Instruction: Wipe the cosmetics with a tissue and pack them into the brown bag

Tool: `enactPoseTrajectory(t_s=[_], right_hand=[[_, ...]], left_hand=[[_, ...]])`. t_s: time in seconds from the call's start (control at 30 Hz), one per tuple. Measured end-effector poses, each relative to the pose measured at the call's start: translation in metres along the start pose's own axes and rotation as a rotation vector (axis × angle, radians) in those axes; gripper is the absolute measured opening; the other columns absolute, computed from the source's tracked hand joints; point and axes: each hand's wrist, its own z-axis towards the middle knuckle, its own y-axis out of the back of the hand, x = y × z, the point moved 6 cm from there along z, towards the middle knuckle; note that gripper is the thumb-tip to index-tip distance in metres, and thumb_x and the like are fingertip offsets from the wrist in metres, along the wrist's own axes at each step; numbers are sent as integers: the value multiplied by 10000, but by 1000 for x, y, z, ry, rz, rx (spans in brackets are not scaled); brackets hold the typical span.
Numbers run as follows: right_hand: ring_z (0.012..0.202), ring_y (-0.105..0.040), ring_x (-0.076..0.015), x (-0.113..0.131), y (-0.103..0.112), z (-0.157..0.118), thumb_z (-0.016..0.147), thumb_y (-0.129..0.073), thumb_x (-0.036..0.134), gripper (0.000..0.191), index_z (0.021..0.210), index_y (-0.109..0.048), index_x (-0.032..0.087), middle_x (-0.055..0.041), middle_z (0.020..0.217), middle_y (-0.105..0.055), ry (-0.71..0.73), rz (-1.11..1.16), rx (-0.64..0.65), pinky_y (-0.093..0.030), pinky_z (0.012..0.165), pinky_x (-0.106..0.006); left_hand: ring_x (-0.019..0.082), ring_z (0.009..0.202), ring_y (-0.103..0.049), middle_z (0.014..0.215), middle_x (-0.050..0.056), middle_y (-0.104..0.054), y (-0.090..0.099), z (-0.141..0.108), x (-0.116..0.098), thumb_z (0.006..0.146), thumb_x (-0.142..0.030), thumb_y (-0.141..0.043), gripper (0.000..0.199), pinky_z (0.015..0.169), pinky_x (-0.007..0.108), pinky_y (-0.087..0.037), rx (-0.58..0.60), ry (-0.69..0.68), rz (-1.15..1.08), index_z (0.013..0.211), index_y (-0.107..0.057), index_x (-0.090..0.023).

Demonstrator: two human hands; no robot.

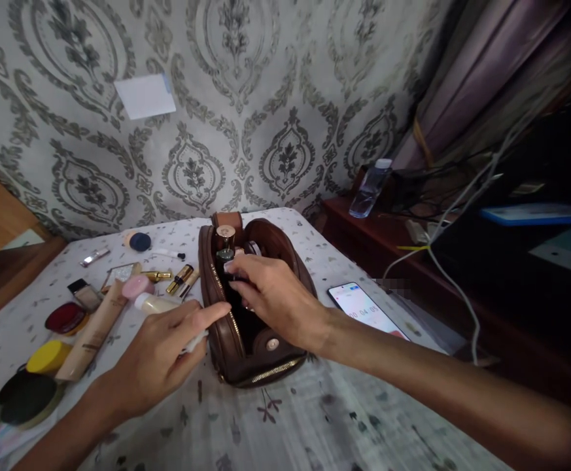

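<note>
A brown zippered bag (221, 347) lies unzipped on the patterned cloth, with a rose-gold-capped bottle (225, 237) and other small items inside. My right hand (275, 294) reaches into its opening, fingers pinched at a small dark-topped item whose lower part is hidden. My left hand (162, 353) is at the bag's left side, index finger touching the zipper edge; something whitish shows between its fingers, too hidden to name. Left of the bag lie a beige tube (93, 330), a pink round item (138, 286), a yellow-lidded jar (48, 356) and a dark round case (27, 396).
A phone (363, 307) showing a timer lies right of the bag. Beyond it, a dark red table (344, 219) bears a clear bottle (369, 190) and cables. Patterned wallpaper rises behind, and a wooden edge (10, 281) stands at the left.
</note>
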Motion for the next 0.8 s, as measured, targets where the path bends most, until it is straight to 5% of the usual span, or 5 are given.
enactPoseTrajectory(t_s=[0.17,0.4,0.8], right_hand=[[798,-620,-163,-3,1,-3,820,-613,17,209,927,-569,191,-31,906,-666,-34,18,-13,-429,704,-261],[698,-565,-135,-2,-7,-1,802,-593,7,225,740,-495,200,32,701,-578,-44,133,-41,-392,659,-235],[719,-630,-166,-3,-4,-4,852,-598,88,214,1038,-566,190,-24,834,-680,-125,-32,51,-427,675,-257]], left_hand=[[112,670,-616,823,-8,-640,-1,-2,2,940,-82,-404,468,602,190,-490,24,11,-31,1374,-486,-234],[118,693,-630,850,-3,-651,-3,-4,3,942,-90,-387,486,622,198,-509,24,9,-18,1397,-449,-247],[130,704,-627,884,-3,-656,-7,-8,7,938,-112,-397,575,626,211,-518,79,25,-32,1484,-368,-289]])
